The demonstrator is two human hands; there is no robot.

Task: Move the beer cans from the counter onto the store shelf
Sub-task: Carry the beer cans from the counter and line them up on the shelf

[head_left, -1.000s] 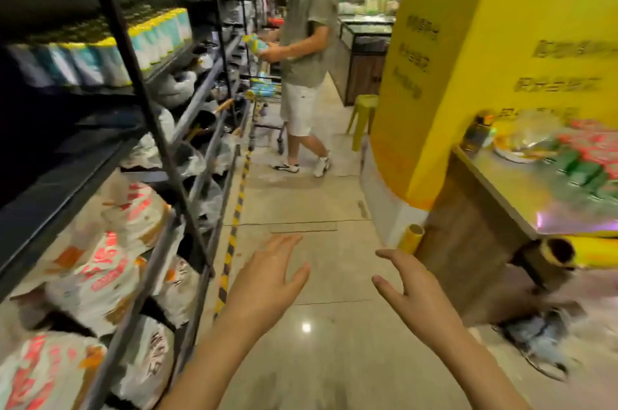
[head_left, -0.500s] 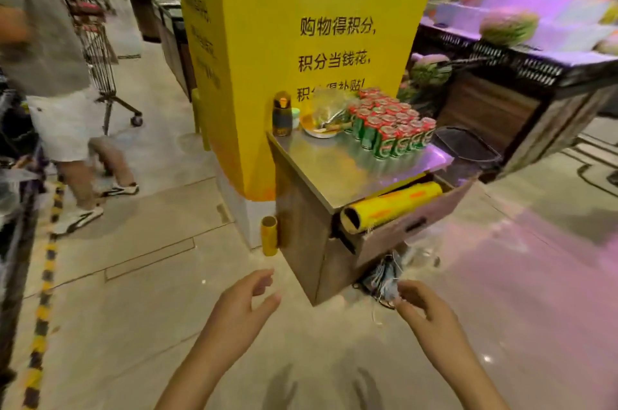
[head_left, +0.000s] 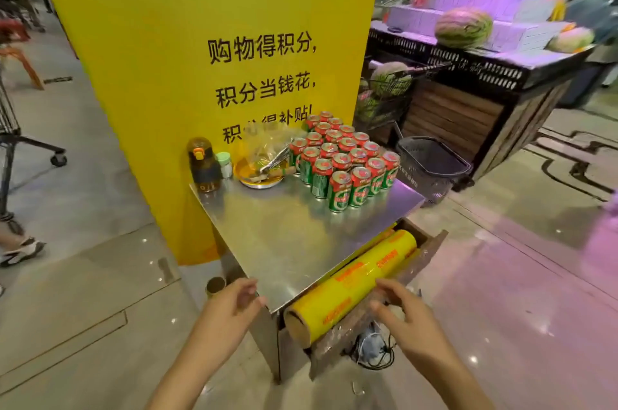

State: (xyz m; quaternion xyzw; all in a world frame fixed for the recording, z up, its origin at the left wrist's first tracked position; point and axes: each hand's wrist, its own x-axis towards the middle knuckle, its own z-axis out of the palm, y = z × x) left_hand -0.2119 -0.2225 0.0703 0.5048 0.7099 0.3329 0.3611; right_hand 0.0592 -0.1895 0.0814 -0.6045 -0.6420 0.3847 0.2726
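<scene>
A tall, smooth yellow pillar stands behind the shiny metal worktop. Round green-and-red beer cans stand packed together at its back. Both hands, left and right, hover loose, holding nothing.

My left hand and right hand hover empty, fingers loosely curled, at the near edge of the steel surface. The beer cans stand upright in a tight block at its far right, beside a plate and a brown bottle. A yellow film roll lies below the surface.
</scene>
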